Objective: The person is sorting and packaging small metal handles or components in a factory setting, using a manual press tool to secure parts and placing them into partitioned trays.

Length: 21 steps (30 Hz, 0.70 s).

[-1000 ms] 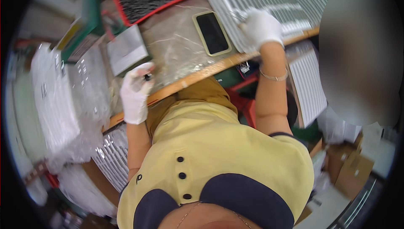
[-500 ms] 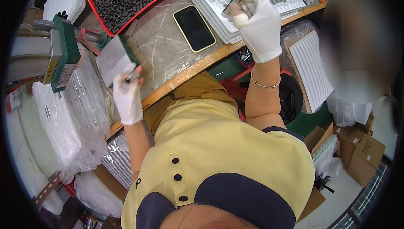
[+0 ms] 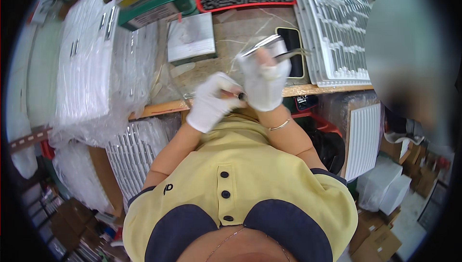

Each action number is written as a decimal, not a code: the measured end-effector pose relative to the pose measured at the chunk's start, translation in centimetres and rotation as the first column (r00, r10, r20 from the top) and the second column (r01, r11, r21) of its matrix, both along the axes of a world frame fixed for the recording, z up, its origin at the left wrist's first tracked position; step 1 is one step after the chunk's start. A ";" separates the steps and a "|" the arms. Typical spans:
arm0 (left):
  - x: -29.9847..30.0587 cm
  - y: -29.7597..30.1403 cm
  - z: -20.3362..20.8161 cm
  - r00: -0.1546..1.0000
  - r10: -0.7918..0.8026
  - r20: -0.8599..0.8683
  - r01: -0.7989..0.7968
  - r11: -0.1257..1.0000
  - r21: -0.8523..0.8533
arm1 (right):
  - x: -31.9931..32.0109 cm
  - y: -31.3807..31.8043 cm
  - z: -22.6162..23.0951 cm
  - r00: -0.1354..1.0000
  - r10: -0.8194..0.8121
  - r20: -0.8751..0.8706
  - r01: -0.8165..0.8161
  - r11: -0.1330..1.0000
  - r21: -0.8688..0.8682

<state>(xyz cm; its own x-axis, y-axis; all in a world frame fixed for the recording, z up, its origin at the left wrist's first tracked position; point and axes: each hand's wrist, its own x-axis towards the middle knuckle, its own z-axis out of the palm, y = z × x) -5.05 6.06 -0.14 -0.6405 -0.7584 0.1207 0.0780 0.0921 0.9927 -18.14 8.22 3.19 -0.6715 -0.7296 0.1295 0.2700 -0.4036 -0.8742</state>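
Observation:
Both my hands wear white gloves and meet above the front edge of the workbench. My right hand [image 3: 263,85] is closed around a few shiny metal tubes [image 3: 260,46], which stick out at the thumb and fingers and are smeared by motion. Close beside it, my left hand [image 3: 210,103] pinches a small dark, round-ended piece [image 3: 241,96] between thumb and fingers. Most of that piece is hidden, so I cannot tell its kind. A phone [image 3: 294,52] in a pale case lies on the bench, partly behind my right hand.
A red tray [image 3: 244,6] of small black sleeves stands at the back. White ridged trays [image 3: 332,83] with metal tubes are stacked at the right. On the left are a green machine [image 3: 156,14], a pale block [image 3: 191,38] and plastic-wrapped trays [image 3: 86,69]. A co-worker is at the far right.
My right hand has left the tube tray and come inward with the metal tubes. My left hand has moved right to meet it. The view has turned and shifted.

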 end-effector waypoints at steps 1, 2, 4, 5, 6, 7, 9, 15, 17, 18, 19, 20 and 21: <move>-0.3 0.6 -0.4 0.970 0.044 -0.239 0.019 0.967 0.256 | 0.3 -0.4 0.1 1.000 0.024 -0.006 -0.024 1.000 0.002; 0.2 0.4 -0.4 0.967 0.065 -0.245 0.000 0.966 0.258 | 0.5 -0.7 0.2 0.990 0.118 0.081 -0.116 0.993 -0.020; 1.4 -0.4 -0.2 0.984 0.054 -0.169 -0.018 0.979 0.205 | 0.5 -1.0 0.6 0.962 0.224 0.158 -0.220 0.975 -0.045; 1.8 -0.8 -0.2 0.982 0.069 -0.178 -0.032 0.978 0.206 | 0.5 -0.9 0.9 0.977 0.179 0.118 -0.180 0.984 -0.003; 2.2 -1.2 -0.3 0.982 0.090 -0.168 -0.061 0.983 0.172 | 0.2 -0.7 1.2 0.988 0.134 0.075 -0.137 0.990 0.035; 2.7 -1.5 -0.3 0.982 0.108 -0.156 -0.087 0.987 0.138 | -0.6 -0.4 1.2 0.986 0.169 -0.003 -0.168 0.982 0.082; 3.6 -1.8 -0.4 0.979 0.132 -0.155 -0.109 0.983 0.145 | -0.4 0.3 1.5 0.972 0.222 -0.079 -0.214 0.972 0.097; 4.0 -1.9 -0.7 0.966 0.196 -0.167 -0.160 0.965 0.208 | 0.8 2.0 1.6 0.703 0.307 -0.641 -0.240 0.951 0.193; 3.9 -1.9 -0.7 0.965 0.210 -0.155 -0.185 0.969 0.162 | 1.0 1.7 1.4 0.609 0.303 -0.733 -0.221 0.952 0.210; 4.0 -2.0 -0.9 0.971 0.209 -0.120 -0.193 0.972 0.133 | 1.0 1.6 1.3 0.511 0.291 -0.809 -0.194 0.956 0.222; 4.0 -2.0 -1.0 0.974 0.209 -0.084 -0.200 0.974 0.102 | 1.1 1.4 1.0 0.494 0.239 -0.836 -0.170 0.969 0.176; 4.0 -2.1 -0.9 0.972 0.219 -0.088 -0.210 0.973 0.098 | 0.9 1.2 0.8 0.489 0.240 -0.839 -0.180 0.968 0.172; 3.9 -2.1 -0.8 0.970 0.234 -0.074 -0.226 0.969 0.098 | 0.6 1.0 0.7 0.382 0.256 -0.888 -0.175 0.964 0.202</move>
